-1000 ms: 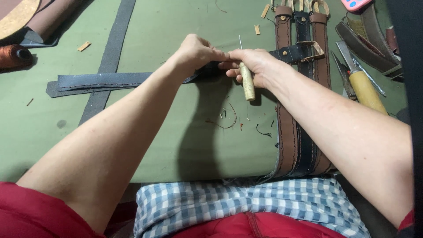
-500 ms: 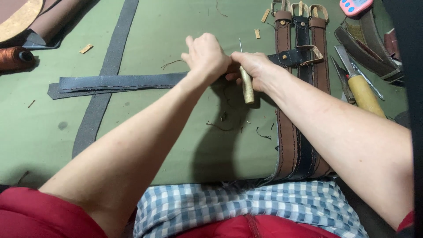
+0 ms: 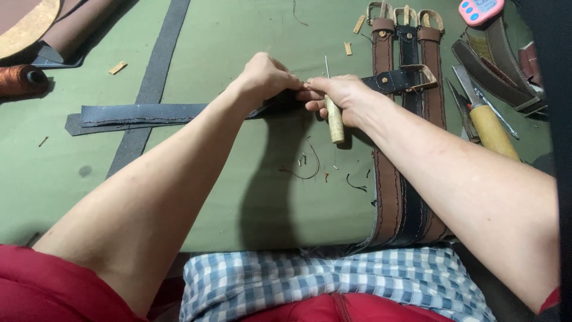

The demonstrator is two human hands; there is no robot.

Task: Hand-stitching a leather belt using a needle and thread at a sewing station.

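Observation:
A dark blue leather belt point(image 3: 143, 114) lies crosswise on the green table cover point(image 3: 238, 179), its buckle end point(image 3: 411, 76) at the right. My left hand point(image 3: 265, 77) pinches the belt near its middle with fingertips together. My right hand point(image 3: 339, 95) touches the same spot and grips an awl point(image 3: 335, 122) with a pale wooden handle, its thin metal point sticking up. The part of the belt under both hands is hidden.
Three finished belts point(image 3: 405, 149), brown and dark blue, run lengthwise at the right. A wooden-handled tool point(image 3: 491, 128), metal blades and a pink timer point(image 3: 479, 11) lie further right. An orange thread spool point(image 3: 21, 80) sits far left. Thread scraps point(image 3: 310, 170) and leather bits litter the cover.
My left hand has shifted slightly and now pinches closer to the right hand's fingers. The awl stays in my right hand; the belt has barely moved.

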